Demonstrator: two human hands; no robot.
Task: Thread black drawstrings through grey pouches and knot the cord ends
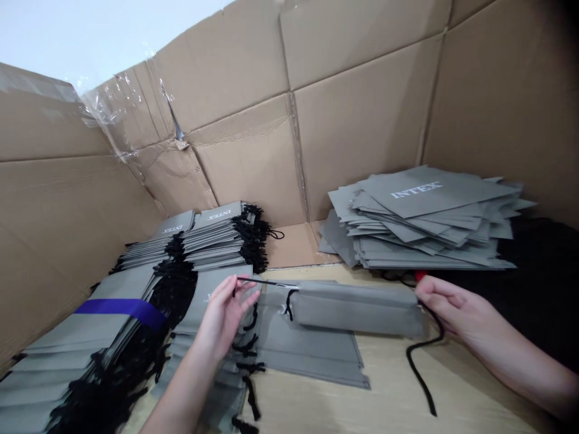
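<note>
My left hand (226, 307) pinches a black cord (266, 281) between thumb and forefinger, its other fingers loosely spread. That cord runs taut to the left end of a grey fabric bag (357, 308), held up level above the table. At the bag's right end, my right hand (446, 301) is closed on its upper corner. A loose black cord tail (418, 367) hangs below the right hand, and a small red piece (420, 275) shows above its fingers; I cannot make out what that is. Under the raised bag lie more flat grey bags (312, 355).
Stacked grey bags with black cords (212, 238) stand at the left, one pile under a purple band (122, 308). A loose pile of grey INTEX bags (425, 211) lies back right, beside black material (543, 271). Cardboard walls (235, 150) enclose the table (316, 404).
</note>
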